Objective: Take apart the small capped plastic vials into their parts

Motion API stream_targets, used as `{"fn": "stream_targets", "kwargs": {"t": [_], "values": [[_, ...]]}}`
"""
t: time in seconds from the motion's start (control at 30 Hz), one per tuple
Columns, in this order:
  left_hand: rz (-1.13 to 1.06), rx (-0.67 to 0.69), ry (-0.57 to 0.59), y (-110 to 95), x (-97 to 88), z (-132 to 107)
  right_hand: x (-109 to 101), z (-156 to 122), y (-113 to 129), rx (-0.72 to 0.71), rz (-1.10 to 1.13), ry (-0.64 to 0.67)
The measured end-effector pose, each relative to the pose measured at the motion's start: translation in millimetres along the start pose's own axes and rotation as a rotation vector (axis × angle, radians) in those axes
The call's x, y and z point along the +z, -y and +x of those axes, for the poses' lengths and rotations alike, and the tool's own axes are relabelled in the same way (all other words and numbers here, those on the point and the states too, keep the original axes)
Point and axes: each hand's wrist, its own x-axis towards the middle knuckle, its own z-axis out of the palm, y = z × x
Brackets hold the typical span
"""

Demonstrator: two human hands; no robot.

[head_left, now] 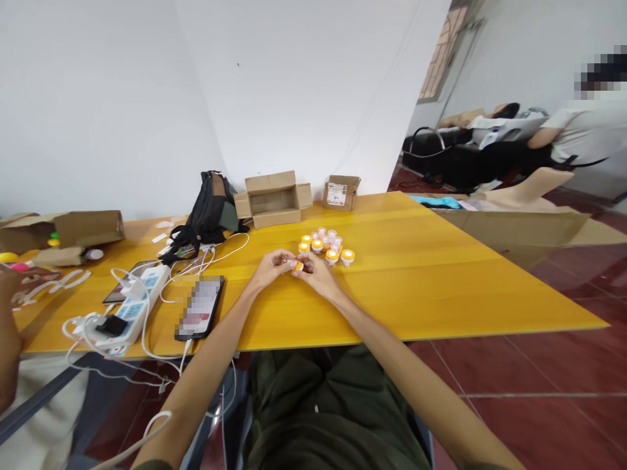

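Note:
Both my hands meet over the yellow table, close to its middle. Between their fingertips is a small clear jar with an orange-rimmed lid, tilted and partly covered by the fingers. My left hand pinches it from the left, at what looks like its clear end. My right hand has its thumb and fingers closed around the orange end. Just beyond the hands stand several similar jars, one orange-lidded jar farthest right. Among them sits a cluster of clear pinkish pieces, too small to make out fully.
An open cardboard box and a smaller carton stand by the wall, beside a black backpack. Left of me lie a phone and a power strip with tangled white cables. Another person's arm is at far left.

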Motion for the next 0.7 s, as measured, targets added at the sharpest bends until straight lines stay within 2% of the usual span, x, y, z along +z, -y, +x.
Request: {"fn": "stream_targets", "kwargs": {"t": [0.23, 0.43, 0.57, 0.7], "values": [[-0.008, 0.032, -0.086, -7, 1.0, -2, 0, -1, 4, -0.053, -0.079, 0.020], [-0.105, 0.036, -0.306, -9, -4.5, -2, -1, -3, 9, -0.051, -0.173, 0.058], [-0.206, -0.010, -0.410, -4, -10.7, 3, 3, -6, 14, -0.094, -0.245, 0.163], [-0.240, -0.087, -0.414, 2, -13.5, 6, 8, -9, 18, -0.130, -0.313, 0.275]]}}
